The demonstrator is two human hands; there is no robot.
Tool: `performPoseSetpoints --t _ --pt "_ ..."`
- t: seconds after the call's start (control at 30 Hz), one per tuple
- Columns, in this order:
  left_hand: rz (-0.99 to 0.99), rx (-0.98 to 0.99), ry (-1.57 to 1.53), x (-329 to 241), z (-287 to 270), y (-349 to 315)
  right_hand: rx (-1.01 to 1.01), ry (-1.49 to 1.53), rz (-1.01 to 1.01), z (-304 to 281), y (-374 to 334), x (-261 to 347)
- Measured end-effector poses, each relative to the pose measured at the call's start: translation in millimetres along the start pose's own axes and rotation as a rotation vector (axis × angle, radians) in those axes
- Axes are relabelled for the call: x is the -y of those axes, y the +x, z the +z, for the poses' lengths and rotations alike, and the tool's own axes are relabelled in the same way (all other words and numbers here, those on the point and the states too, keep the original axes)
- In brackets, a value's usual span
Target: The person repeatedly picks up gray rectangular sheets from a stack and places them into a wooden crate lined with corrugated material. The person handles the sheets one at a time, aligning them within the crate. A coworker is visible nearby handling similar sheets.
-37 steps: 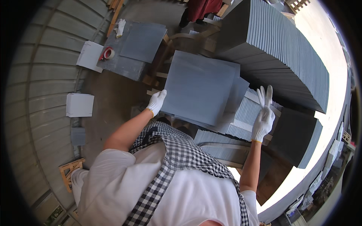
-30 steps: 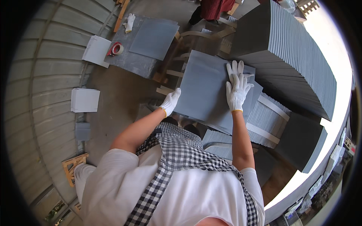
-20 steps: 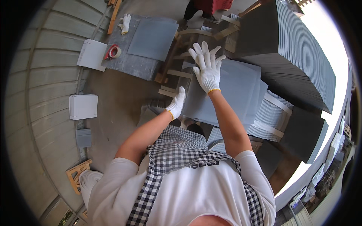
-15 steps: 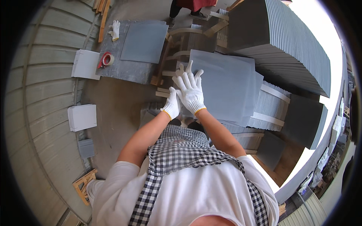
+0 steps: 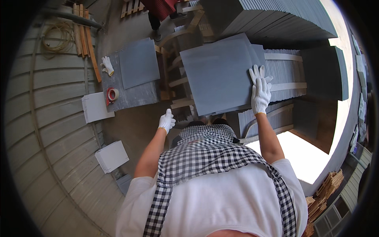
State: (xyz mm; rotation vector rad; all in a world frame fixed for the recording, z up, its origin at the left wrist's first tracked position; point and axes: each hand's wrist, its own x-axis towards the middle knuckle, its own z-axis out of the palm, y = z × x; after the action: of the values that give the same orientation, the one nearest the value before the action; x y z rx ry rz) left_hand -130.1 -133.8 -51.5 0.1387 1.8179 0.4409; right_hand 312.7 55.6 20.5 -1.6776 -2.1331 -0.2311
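A stack of flat grey sheets (image 5: 219, 75) lies fanned out in front of me, the top one turned askew over those below. My right hand (image 5: 261, 91), in a white knit glove, rests with fingers outstretched on the right edge of the sheets. Off the stack's near left corner, my left hand (image 5: 167, 121) is gloved too; its fingers are curled in and the thumb points up. Nothing shows in it, and it touches no sheet.
A side table (image 5: 148, 94) at the left bears another grey sheet (image 5: 139, 63), a spare white glove (image 5: 107, 66) and a tape roll (image 5: 113, 94). Upright packed sheets (image 5: 282, 73) with pale strips stand at the right. White stacks (image 5: 112, 156) lie by the wall. A person (image 5: 160, 10) stands beyond.
My hands have parted: the right moved right onto the sheets' edge, the left moved left and down. The top sheet has turned and shifted left. The view has swung too.
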Motion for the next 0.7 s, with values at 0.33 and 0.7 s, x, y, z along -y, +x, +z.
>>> performPoseSetpoints --t 0.33,0.7 --pt "0.005 -0.001 0.204 10.2 -29.8 -18.8 -0.154 -0.267 0.14 -15.7 43.5 -108.0" --pt "0.158 0.125 0.261 -37.5 28.4 -31.9 0.171 -0.068 0.285 -31.1 -39.2 50.8"
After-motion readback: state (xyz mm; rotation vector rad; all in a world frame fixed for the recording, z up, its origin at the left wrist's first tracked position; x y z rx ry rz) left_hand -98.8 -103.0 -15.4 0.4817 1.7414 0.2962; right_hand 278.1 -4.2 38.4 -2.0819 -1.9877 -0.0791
